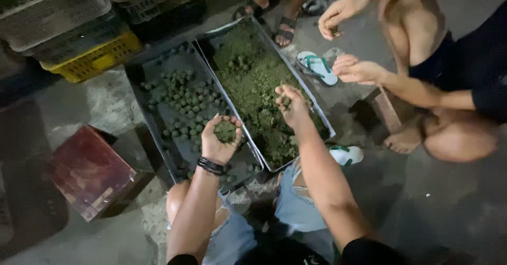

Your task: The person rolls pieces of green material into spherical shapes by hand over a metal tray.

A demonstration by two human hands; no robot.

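Nearest the camera are the person's knees in blue denim, forearms reaching out over two metal trays on a concrete floor. The left hand point(221, 138), black bands on its wrist, is cupped palm-up around a lump of green mix point(226, 132), hovering over the near end of the left tray point(138, 88). That tray holds lots of small green balls point(185, 98) spread across it. The right hand point(292, 105) is pinched shut on a small bit of the same green stuff, over the right tray point(322, 118), which is piled with loose green mix point(253, 80). On the near left sits a red wooden box point(90, 172). On the far right another person crouches, both hands point(338, 14) rolling something small; a white-and-green sandal point(317, 67) lies below them. Stacked crates point(95, 59) stand at the far left
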